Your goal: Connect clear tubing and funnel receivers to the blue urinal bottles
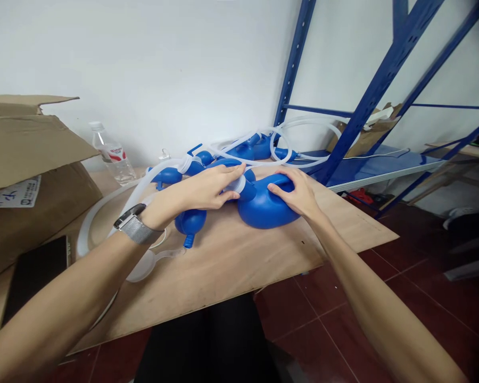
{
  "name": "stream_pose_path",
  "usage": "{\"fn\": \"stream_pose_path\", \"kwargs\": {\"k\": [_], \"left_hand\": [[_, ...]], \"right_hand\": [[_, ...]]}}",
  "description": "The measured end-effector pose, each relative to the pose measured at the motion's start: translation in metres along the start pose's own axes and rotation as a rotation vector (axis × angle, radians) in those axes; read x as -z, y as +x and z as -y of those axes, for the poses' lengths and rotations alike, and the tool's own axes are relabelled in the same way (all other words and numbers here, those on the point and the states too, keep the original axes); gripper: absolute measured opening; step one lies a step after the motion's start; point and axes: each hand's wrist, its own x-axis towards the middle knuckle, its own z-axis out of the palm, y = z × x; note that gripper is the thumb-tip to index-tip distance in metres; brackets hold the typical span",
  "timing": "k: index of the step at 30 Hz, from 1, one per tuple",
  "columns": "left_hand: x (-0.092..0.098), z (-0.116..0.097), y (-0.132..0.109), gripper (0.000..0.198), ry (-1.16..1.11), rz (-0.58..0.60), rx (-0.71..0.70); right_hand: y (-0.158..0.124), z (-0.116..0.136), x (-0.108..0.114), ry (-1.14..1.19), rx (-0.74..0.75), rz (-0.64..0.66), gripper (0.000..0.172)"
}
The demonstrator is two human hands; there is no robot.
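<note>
On a wooden table [231,266], my right hand [297,191] grips a blue vessel [265,211] by its handle; my left hand [211,189] closes round the translucent cap [238,184] at its neck. The clear bottle's red-and-white label [117,154] and carton sticker [18,193] are illegible from here.

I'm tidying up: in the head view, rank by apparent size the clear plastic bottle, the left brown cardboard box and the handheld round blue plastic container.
Left brown cardboard box
Round blue plastic container
Clear plastic bottle
</note>
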Motion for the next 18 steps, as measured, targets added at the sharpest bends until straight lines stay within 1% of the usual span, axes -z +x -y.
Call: {"fn": "stream_pose_path", "kwargs": {"k": [4, 7, 10, 11, 12, 14, 15, 16, 17, 18], "left_hand": [[0.003, -0.004, 0.003, 0.074, 0.033, 0.001, -0.006], [0.004, -0.006, 0.01, 0.07, 0.036, 0.012, -0.002], [0.003, -0.011, 0.021, 0.069, -0.043, -0.02, 0.019], [0.003, -0.014, 0.025, 0.066, -0.098, -0.032, 0.033], [0.002, -0.018, 0.03, 0.058, -0.163, -0.04, 0.059], [0.001, -0.028, 0.04, 0.029, -0.285, -0.049, 0.171], [0.001, -0.032, 0.045, 0.027, -0.317, -0.072, 0.247], [0.0, -0.036, 0.05, 0.032, -0.32, -0.111, 0.317], [-0.001, -0.038, 0.055, 0.035, -0.302, -0.162, 0.369], [-0.002, -0.04, 0.059, 0.033, -0.273, -0.214, 0.404]], "right_hand": [[0.001, -0.001, -0.001, 0.003, -0.007, -0.011, 0.067], [0.003, -0.004, -0.003, 0.014, -0.009, -0.006, 0.07], [0.004, -0.008, -0.005, 0.033, -0.02, -0.019, 0.072], [0.004, -0.009, -0.006, 0.038, -0.025, -0.029, 0.074], [0.003, -0.01, -0.006, 0.041, -0.03, -0.043, 0.075], [0.001, -0.011, -0.007, 0.044, -0.032, -0.058, 0.078], [-0.001, -0.012, -0.007, 0.046, -0.029, -0.061, 0.078], [-0.002, -0.012, -0.007, 0.049, -0.025, -0.064, 0.078], [-0.002, -0.013, -0.006, 0.051, -0.023, -0.066, 0.078], [-0.002, -0.013, -0.005, 0.053, -0.024, -0.066, 0.078]]}}
